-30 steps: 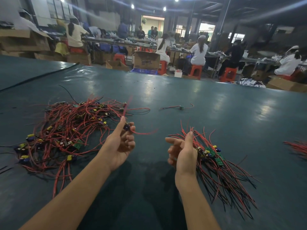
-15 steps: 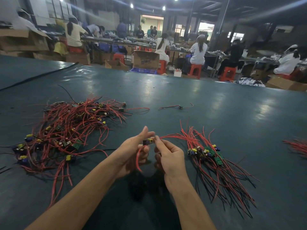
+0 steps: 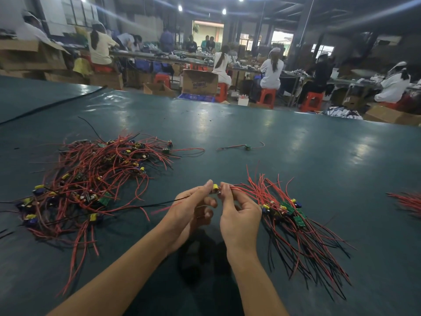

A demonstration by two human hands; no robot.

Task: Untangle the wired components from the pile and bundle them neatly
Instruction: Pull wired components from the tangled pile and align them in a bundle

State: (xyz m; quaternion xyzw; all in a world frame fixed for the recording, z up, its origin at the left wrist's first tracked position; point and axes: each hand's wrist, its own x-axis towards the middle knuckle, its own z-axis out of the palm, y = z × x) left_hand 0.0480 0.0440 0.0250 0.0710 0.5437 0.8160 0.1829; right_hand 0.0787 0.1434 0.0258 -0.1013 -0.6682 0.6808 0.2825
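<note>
A tangled pile of red and black wires with small yellow, blue and green parts lies on the left of the dark green table. A straighter bundle of the same wired components fans out on the right. Between them, my left hand and my right hand pinch one small wired component with a yellow part, raised just above the table. Its red and black wires trail left from my left hand and right toward the bundle.
A single loose wired component lies farther back on the table. More red wires show at the right edge. A black cable crosses the far left. Beyond the table, people sit at workbenches among cardboard boxes and red stools.
My left hand brought one component from beside the pile to the middle, my right hand met it, and both now pinch it with its wires drawn out sideways.
</note>
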